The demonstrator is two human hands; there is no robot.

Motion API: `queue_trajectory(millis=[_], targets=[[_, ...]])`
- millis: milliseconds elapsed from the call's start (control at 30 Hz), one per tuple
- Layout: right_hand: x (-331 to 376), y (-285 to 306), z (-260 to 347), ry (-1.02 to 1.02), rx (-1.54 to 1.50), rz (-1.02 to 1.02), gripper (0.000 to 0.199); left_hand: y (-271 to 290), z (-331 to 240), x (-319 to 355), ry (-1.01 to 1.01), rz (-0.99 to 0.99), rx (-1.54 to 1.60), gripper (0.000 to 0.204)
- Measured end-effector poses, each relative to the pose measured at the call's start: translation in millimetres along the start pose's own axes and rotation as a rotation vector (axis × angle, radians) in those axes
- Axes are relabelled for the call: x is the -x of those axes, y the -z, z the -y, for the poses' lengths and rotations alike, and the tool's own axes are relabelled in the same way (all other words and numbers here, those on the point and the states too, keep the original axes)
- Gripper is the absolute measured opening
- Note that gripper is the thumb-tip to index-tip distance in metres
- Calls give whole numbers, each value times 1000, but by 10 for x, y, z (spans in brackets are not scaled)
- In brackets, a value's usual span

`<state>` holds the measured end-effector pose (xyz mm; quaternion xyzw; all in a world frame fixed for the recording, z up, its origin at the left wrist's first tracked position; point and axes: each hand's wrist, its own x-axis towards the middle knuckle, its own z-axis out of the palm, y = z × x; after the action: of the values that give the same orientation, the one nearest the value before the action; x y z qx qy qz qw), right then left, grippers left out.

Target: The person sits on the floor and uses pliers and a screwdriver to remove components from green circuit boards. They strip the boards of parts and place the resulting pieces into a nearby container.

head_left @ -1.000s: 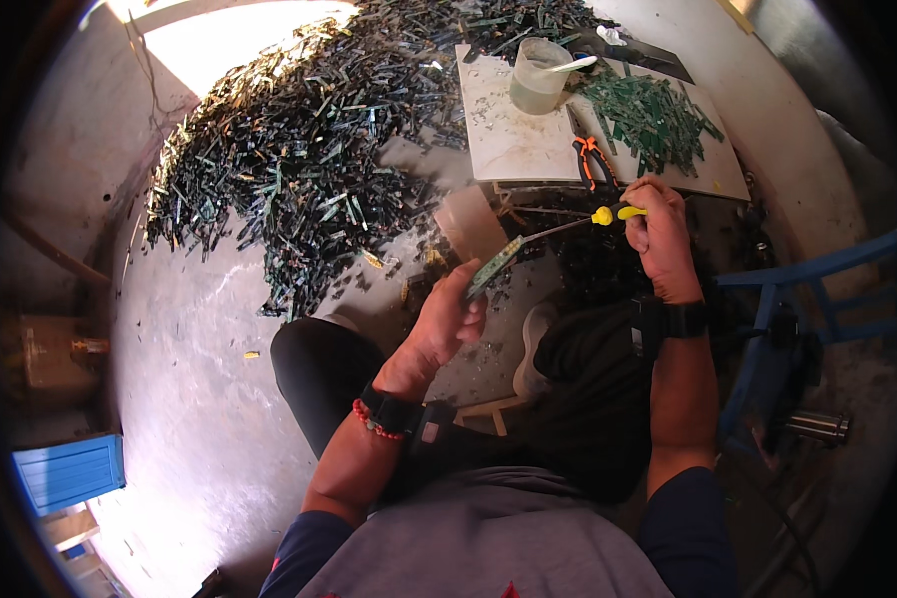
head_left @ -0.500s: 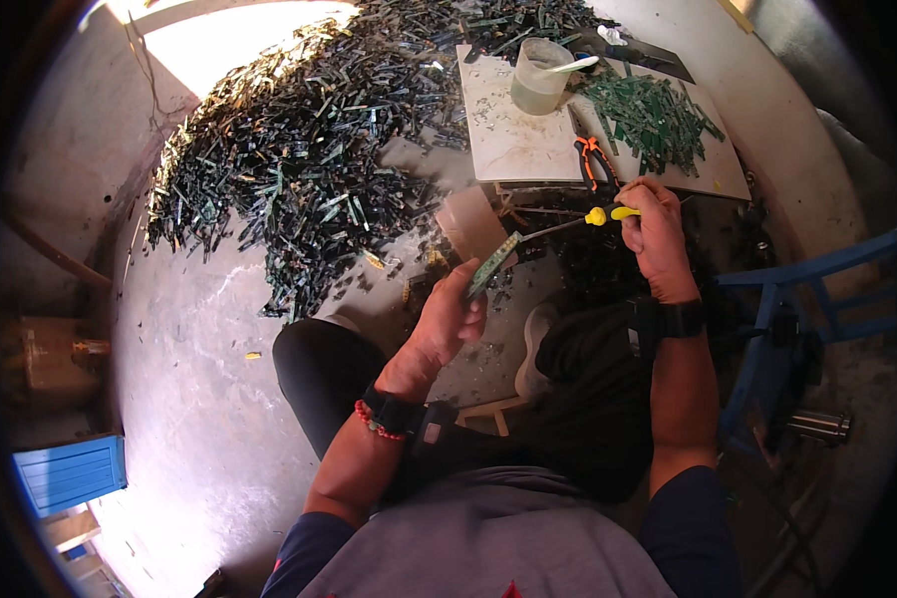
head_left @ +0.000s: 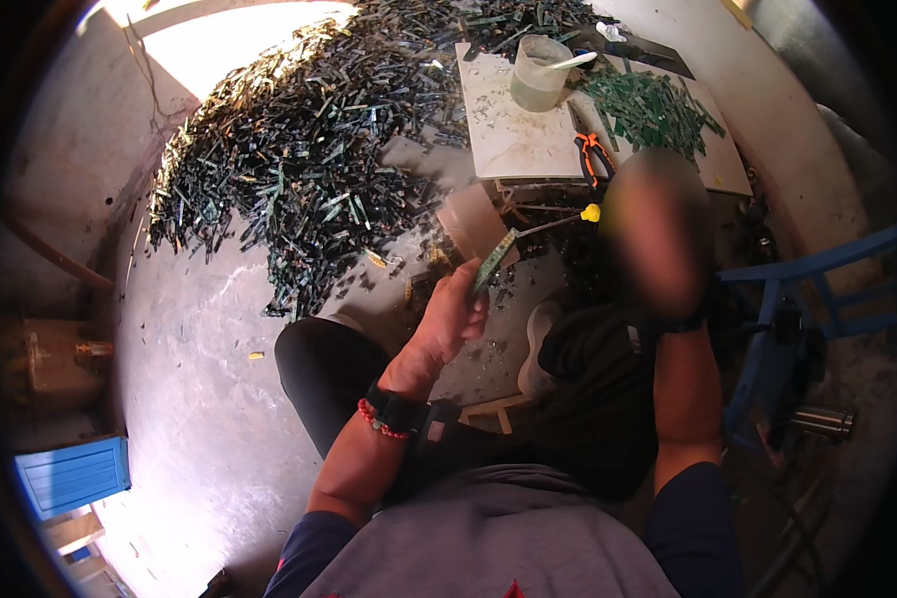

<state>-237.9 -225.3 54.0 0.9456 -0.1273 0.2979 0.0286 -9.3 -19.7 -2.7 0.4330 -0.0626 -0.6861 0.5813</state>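
Between the fingers and thumb of my left hand (head_left: 448, 315) is a narrow green circuit board strip (head_left: 494, 261), slanting up and to the right. My right hand (head_left: 660, 239) is smeared by blur, so its fingers do not show. From it a yellow-handled screwdriver (head_left: 590, 213) reaches left, held in the air with its thin shaft meeting the strip's upper end. Just beyond that hand, pliers (head_left: 593, 159) with orange and black handles lie on a white board (head_left: 501, 140).
A cloudy plastic cup (head_left: 538, 85) with a white-handled tool stands on the board, left of a heap of green strips (head_left: 653, 115). A large pile of dark strips (head_left: 309, 149) covers the floor ahead. A blue metal frame (head_left: 767, 299) stands at right, a blue panel (head_left: 73, 476) at lower left.
Both hands stay in nearly the same place, the strip shifted very slightly down and left. My right hand, clear before, is now blurred over, and the screwdriver's grip is hidden with it.
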Motion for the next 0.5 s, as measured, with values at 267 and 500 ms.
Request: queue_trajectory(millis=[267,500], targets=[[-282,7,447,-474,-636,-325,29,34,15,16,-32,-12,-79,35],[-397,12,59,-892,-1378,183,8,52,28,-19,53,25,-22,33]])
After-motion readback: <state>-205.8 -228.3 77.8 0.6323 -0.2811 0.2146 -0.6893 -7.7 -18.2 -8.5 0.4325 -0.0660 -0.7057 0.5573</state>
